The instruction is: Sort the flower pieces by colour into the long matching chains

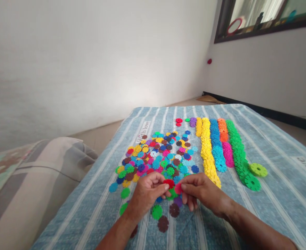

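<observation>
Between thumb and fingers, my left hand pinches a red notched plastic disc. My right hand grips a pinkish-red disc close beside it; whether the two discs touch I cannot tell. Both hands are over the near edge of a loose heap of many-coloured notched discs. Below them lie a green disc and a brown disc. Right of the heap run overlapping rows sorted by colour: yellow, blue, orange, magenta and green.
A blue striped cloth covers the table. At its far side sit a few red discs and a small green disc. A lime disc rests by the green row. Draped grey fabric is at left, white walls behind.
</observation>
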`<state>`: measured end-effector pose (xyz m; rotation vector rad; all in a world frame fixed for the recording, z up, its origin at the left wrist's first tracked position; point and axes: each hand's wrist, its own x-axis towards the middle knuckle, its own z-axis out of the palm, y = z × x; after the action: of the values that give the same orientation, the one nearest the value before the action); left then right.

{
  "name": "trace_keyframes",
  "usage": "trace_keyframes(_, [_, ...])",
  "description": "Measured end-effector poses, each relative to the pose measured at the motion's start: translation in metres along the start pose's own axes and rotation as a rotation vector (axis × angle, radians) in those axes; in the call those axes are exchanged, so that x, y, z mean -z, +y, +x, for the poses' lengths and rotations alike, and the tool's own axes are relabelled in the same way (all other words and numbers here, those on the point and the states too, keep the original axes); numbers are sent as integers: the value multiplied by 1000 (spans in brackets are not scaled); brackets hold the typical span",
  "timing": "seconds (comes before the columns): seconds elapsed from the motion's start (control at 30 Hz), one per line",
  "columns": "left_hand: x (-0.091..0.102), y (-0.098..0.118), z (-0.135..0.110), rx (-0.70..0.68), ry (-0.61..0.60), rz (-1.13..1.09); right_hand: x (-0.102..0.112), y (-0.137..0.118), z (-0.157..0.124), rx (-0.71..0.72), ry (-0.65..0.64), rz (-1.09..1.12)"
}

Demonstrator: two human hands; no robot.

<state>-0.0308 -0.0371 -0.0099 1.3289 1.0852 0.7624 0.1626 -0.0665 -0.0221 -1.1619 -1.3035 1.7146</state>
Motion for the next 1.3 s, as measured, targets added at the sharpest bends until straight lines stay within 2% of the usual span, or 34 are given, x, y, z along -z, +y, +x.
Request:
trace_keyframes(0.2, [-1, 3, 3, -11, 49, -43, -12, -5, 16, -34, 127, 74])
trace_keyframes(0.53, [-6, -2, 10, -1, 55, -47, -16, 3, 24, -68, 248, -77])
trace_keyframes(0.6, [-6, -3, 10, 1, 66, -46, -13, 0, 23, -41, 271, -161])
trace_keyframes(0.67, [-6, -3, 10, 4, 81, -45, -5, -7, 20, 56, 320, -308])
trace_keyframes(0.73, [-5, -4, 9, 2, 99, -41, 8, -17, 16, 184, 389, -518])
trace_keyframes(0.8, [-4, -4, 9, -6, 120, -31, 23, -28, 10, 236, 422, -751])
trace_keyframes(0.9, [-3, -4, 9, -17, 139, -7, 37, -37, 4, 156, 328, -1068])
trace_keyframes(1.0, [-3, -5, 9, -16, 147, 22, 36, -36, 2, 59, 189, -1305])
trace_keyframes(1.17, [-2, -8, 8, -25, 147, 43, 18, -28, 5, 47, 28, -1452])
trace_keyframes(1.3, [-1, -12, 9, -16, 136, 49, 13, -27, 6, 41, -14, -1500])
